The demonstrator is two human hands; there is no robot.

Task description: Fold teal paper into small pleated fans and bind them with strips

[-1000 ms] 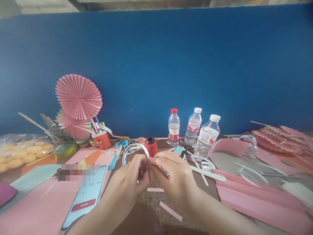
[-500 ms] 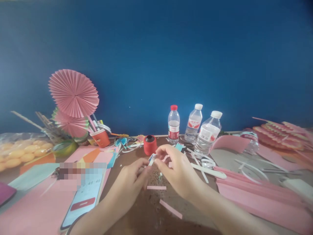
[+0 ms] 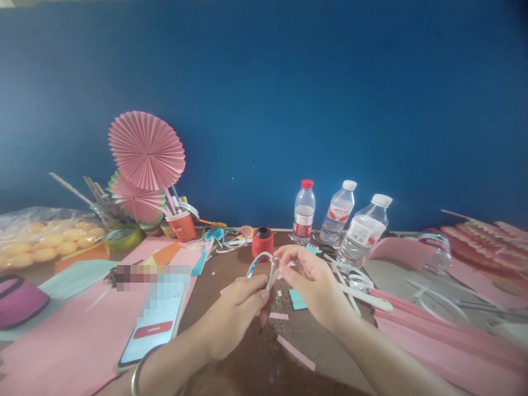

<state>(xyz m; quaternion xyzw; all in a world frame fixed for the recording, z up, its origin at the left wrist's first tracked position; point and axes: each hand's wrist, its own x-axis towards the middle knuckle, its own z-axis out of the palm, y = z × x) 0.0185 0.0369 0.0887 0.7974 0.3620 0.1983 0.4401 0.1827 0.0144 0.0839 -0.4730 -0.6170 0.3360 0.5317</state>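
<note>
A narrow white strip (image 3: 271, 275), bent into an arched loop with some blue on its inner side, rises from my left hand (image 3: 237, 308). The thumb and fingers of that hand are closed on its lower part. My right hand (image 3: 315, 289) meets the strip from the other side, its thumb and fingertips pinched at the edge; the exact contact is partly hidden. Just behind the loop stands a red round object with a black top (image 3: 263, 242). Below the hands lie pink paper strips (image 3: 296, 353), and a light blue paper piece (image 3: 297, 300) is beside my right hand.
Three water bottles (image 3: 304, 214) stand at the back. To the left are a phone (image 3: 152, 330) on pink paper, an orange cup (image 3: 182, 226) of pens, pleated pink paper fans (image 3: 147, 154) and a bag of yellow balls (image 3: 49, 242). Folded pink paper (image 3: 429, 352) lies right.
The strip now shows as a taller loop above my left hand, which has turned and come slightly nearer. The light blue piece beside my right hand has come into sight. The view has shifted left.
</note>
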